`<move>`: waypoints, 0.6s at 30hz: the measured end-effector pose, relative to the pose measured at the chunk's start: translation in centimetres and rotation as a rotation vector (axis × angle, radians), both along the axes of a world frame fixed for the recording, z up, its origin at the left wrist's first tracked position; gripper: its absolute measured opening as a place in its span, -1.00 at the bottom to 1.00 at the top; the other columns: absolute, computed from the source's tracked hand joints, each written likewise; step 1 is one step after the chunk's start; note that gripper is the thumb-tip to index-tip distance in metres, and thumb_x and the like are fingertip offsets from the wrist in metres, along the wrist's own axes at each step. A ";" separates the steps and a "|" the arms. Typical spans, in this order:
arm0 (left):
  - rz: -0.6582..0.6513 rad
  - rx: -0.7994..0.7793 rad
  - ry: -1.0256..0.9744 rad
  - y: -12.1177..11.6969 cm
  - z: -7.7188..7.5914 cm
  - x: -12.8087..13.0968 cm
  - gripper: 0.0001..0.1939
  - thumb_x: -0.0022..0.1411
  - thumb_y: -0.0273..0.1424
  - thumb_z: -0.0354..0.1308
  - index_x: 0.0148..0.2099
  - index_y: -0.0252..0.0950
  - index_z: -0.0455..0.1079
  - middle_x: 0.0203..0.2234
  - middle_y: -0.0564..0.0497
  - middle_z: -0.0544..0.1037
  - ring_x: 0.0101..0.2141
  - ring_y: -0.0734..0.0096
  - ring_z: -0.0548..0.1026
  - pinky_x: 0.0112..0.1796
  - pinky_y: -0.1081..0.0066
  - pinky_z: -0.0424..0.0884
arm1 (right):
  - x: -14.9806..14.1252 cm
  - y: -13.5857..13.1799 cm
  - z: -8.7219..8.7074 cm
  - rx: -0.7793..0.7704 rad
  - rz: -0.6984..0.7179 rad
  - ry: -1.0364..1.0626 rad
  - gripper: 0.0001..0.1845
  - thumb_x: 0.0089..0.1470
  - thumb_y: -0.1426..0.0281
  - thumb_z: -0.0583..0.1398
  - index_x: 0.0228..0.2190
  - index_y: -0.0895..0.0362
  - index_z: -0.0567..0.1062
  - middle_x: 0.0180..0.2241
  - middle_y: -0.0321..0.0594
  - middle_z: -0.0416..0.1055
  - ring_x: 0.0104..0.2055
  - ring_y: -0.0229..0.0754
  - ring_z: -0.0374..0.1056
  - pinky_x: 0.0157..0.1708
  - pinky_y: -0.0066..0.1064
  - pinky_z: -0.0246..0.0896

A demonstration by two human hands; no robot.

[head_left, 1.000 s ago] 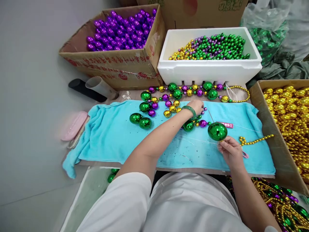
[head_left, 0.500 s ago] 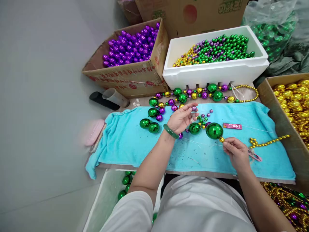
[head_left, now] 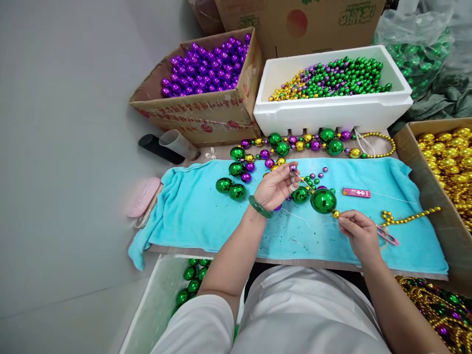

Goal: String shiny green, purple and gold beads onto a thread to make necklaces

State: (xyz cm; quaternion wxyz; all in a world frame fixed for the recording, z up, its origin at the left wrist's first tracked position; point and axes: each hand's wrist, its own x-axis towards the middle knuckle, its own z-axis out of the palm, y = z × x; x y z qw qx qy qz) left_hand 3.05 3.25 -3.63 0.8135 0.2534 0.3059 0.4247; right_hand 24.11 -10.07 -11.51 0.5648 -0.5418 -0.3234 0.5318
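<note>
My left hand (head_left: 273, 188), with a green bangle (head_left: 260, 207) at the wrist, pinches a small purple bead (head_left: 293, 168) between thumb and fingers. A thin light line, thread or needle, slants from that bead toward a large shiny green ball bead (head_left: 323, 201). Below the green ball sits a small gold bead (head_left: 335, 214), held at the fingertips of my right hand (head_left: 357, 232). Loose small purple beads (head_left: 325, 169) and green beads (head_left: 306, 180) lie just beyond on the turquoise towel (head_left: 206, 221). Pink scissors (head_left: 389, 237) rest beside my right hand.
A multicoloured bead string (head_left: 299, 146) runs behind the towel. Further back stand a cardboard box (head_left: 195, 115) of purple balls and a white foam box (head_left: 328, 118) of small beads. At right is a box (head_left: 424, 182) of gold beads. A clear cup (head_left: 175, 142) stands left.
The purple bead in my left hand has shifted slightly left and down. My right hand has brought the green ball a little left, and the line between them shows more clearly.
</note>
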 end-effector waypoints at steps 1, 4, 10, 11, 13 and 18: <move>0.004 0.008 0.006 -0.1 0.0 0.0 -0.83 0.22 -0.49 0.11 -0.13 -0.34 0.45 -0.35 -0.02 0.52 -0.37 0.54 0.49 -0.35 0.51 0.39 | 0.0 0.0 0.0 -0.001 0.000 -0.003 -0.87 -0.08 0.34 0.31 -0.51 0.14 0.50 -0.65 -0.34 0.27 -0.60 -0.36 0.13 -0.61 -0.48 -0.03; 0.014 0.051 0.036 -0.2 -0.1 -0.2 -0.81 0.18 -0.47 0.17 -0.13 -0.34 0.45 -0.34 -0.01 0.53 -0.36 0.53 0.50 -0.35 0.51 0.38 | 0.0 -0.1 0.0 -0.012 0.000 -0.019 -0.87 -0.08 0.34 0.31 -0.51 0.14 0.50 -0.65 -0.34 0.27 -0.59 -0.36 0.13 -0.60 -0.48 -0.03; 0.083 0.202 0.196 -0.8 -0.4 -0.1 -0.71 -0.04 -0.44 0.36 -0.20 -0.30 0.51 -0.38 0.05 0.53 -0.37 0.54 0.49 -0.35 0.52 0.36 | 0.0 0.0 0.3 -0.040 0.030 -0.087 -0.81 -0.08 0.29 0.31 -0.52 0.16 0.48 -0.66 -0.34 0.27 -0.60 -0.36 0.13 -0.61 -0.49 -0.01; 0.060 0.211 0.228 -1.0 -0.5 0.0 -0.70 -0.07 -0.42 0.38 -0.21 -0.30 0.52 -0.40 0.05 0.53 -0.38 0.53 0.48 -0.36 0.51 0.35 | -0.1 0.0 0.3 -0.047 0.042 -0.094 -0.80 -0.08 0.28 0.31 -0.51 0.16 0.47 -0.66 -0.34 0.27 -0.60 -0.36 0.14 -0.60 -0.49 0.01; -0.004 0.224 0.289 -1.5 -0.7 0.3 -0.71 -0.08 -0.37 0.39 -0.25 -0.32 0.54 -0.42 0.03 0.53 -0.40 0.52 0.47 -0.37 0.49 0.34 | -0.5 0.2 0.5 -0.062 0.066 -0.088 -0.77 -0.09 0.26 0.32 -0.46 0.15 0.46 -0.66 -0.34 0.29 -0.60 -0.35 0.17 -0.60 -0.49 0.05; -0.039 0.349 0.459 -2.6 -1.6 1.3 -0.77 0.02 -0.26 0.32 -0.35 -0.34 0.57 -0.32 -0.05 0.57 -0.37 0.49 0.44 -0.34 0.45 0.35 | -0.5 0.6 0.5 -0.113 0.232 -0.129 -0.64 -0.10 0.19 0.30 -0.28 0.13 0.44 -0.55 -0.30 0.37 -0.54 -0.28 0.27 -0.61 -0.48 0.12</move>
